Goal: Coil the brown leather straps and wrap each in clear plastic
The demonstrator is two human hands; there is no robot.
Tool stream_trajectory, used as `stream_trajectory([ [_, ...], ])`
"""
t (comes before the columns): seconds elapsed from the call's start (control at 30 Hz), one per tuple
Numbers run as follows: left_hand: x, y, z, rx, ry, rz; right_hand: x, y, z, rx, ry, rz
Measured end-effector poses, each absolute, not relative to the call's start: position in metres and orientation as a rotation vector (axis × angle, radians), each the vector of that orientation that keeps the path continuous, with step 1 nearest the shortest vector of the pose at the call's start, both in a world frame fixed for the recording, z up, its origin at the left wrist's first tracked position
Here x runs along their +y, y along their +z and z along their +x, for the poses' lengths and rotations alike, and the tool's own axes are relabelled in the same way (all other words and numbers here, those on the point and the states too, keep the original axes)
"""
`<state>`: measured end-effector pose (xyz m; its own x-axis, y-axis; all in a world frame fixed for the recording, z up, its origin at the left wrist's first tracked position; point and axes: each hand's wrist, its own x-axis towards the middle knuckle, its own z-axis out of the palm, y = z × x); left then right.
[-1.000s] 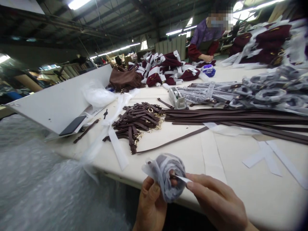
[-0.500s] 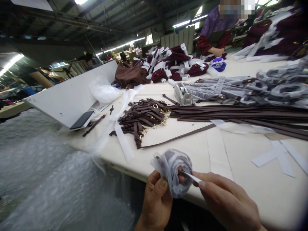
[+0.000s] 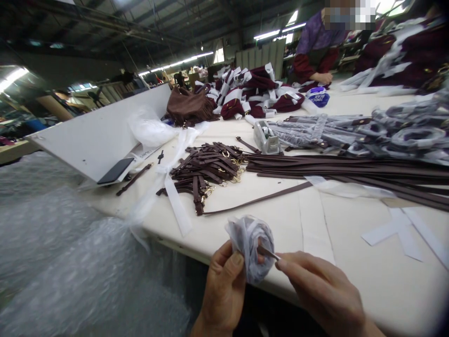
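L fingers (image 3: 234,263) tight round wrapped roll (image 3: 253,236); R fingers (image 3: 286,265) pinched on loose strip end (image 3: 268,253) at its front.

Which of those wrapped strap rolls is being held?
The nearest roll, gripped by the left hand and right hand; the other rolls lie piled at far right.

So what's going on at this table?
A person holds a small paper-wrapped roll in the left hand, just over the table edge, while the right hand pinches a thin strip at the roll's side. Further back lie a pile of short brown straps, long straps and a tape dispenser. Across the table another person works beside heaps of maroon bags.
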<state>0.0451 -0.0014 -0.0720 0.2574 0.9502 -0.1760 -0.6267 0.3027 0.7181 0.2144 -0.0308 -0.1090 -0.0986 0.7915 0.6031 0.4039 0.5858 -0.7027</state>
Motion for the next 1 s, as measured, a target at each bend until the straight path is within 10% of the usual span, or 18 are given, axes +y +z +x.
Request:
stream_trajectory([
  [0.57,0.014,-0.070,0.048,1.218,0.818,1.856,-0.016,-0.076,0.237,-2.352,-0.380,-0.717],
  [1.0,0.051,-0.141,0.060,0.964,0.686,2.468,0.037,-0.119,0.237,-2.137,0.150,-0.875],
])
